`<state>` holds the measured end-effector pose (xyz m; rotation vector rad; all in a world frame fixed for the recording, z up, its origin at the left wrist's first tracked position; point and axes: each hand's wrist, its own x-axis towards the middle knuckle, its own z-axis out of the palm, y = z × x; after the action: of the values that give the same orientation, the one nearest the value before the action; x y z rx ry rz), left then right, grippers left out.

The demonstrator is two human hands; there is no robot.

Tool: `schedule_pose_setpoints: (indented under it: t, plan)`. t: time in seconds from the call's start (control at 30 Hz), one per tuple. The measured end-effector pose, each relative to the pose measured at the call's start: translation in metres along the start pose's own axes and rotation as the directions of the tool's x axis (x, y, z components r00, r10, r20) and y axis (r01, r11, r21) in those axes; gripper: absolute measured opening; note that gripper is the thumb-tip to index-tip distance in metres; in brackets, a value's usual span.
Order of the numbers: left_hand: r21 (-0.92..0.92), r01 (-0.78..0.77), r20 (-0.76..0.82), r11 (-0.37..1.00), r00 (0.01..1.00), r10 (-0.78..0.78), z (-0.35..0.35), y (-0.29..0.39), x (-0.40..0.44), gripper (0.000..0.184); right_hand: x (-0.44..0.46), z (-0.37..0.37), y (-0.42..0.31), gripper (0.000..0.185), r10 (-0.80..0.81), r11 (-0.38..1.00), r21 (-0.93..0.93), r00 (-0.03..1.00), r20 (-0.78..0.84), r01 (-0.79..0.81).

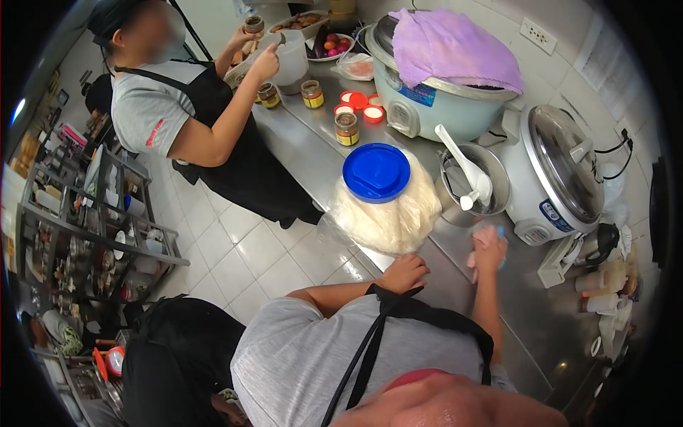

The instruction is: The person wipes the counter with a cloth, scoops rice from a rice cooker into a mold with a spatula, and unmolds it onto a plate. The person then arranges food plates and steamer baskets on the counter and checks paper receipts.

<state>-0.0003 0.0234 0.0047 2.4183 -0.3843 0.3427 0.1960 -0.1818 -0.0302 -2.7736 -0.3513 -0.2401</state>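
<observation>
Cloth (472, 263): crumpled, pale pink with light blue at one side, bunched and mostly hidden under the right fingers, on the steel table (530, 306).
Right hand (489, 249): fingers clenched around the cloth.
Left hand (403, 273): fingers bent at the table's edge; I cannot tell whether they grip anything.
Bag (398, 222): clear plastic, pale contents, just beyond the left fingers.
Lid (377, 173): blue, round, atop the bag.
Pot (455, 208): steel, just beyond the right fingers, white ladle (466, 171) across its mouth.
</observation>
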Motion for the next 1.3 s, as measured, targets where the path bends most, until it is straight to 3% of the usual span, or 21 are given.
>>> schedule_pose_setpoints:
  t: [0.13,0.4,0.5,0.7,0.9,1.03,1.13,1.3]
  plan:
    - [-0.012,-0.032,-0.053,0.999,0.998,0.032,0.0,-0.001,0.001,0.028,-0.013,-0.001,-0.058,0.068,0.014,0.999,0.048,1.0,-0.01,-0.013]
    - [0.04,0.0,-0.041,0.999,0.999,0.001,0.002,0.002,-0.001,0.03,-0.055,-0.014,-0.058,0.066,-0.224,0.967,0.135,0.973,0.061,0.215]
    - [0.063,0.024,-0.072,0.998,0.997,-0.019,0.005,0.005,-0.001,0.028,-0.062,-0.023,-0.046,0.065,-0.202,0.97,0.148,0.978,0.047,0.193]
    - [0.126,0.112,-0.182,0.986,0.979,-0.088,0.013,0.008,-0.002,0.022,-0.077,-0.066,0.034,0.063,0.01,1.0,-0.002,0.998,0.065,-0.01]
    - [0.185,0.221,-0.35,0.958,0.925,-0.146,0.025,0.013,-0.004,0.02,-0.125,-0.123,0.161,0.059,0.316,0.941,-0.118,0.948,-0.042,-0.319]
    - [0.202,0.262,-0.447,0.944,0.882,-0.15,0.031,0.016,-0.001,0.014,-0.153,-0.161,0.266,0.063,0.473,0.881,-0.075,0.874,0.112,-0.467]
    - [0.211,0.308,-0.465,0.928,0.867,-0.181,0.031,0.021,-0.001,0.014,-0.177,-0.169,0.288,0.06,0.661,0.509,-0.401,0.644,-0.385,-0.762]
    - [0.219,0.298,-0.434,0.929,0.883,-0.181,0.029,0.022,0.0,0.013,-0.171,-0.152,0.312,0.063,0.73,0.502,-0.255,0.563,-0.387,-0.826]
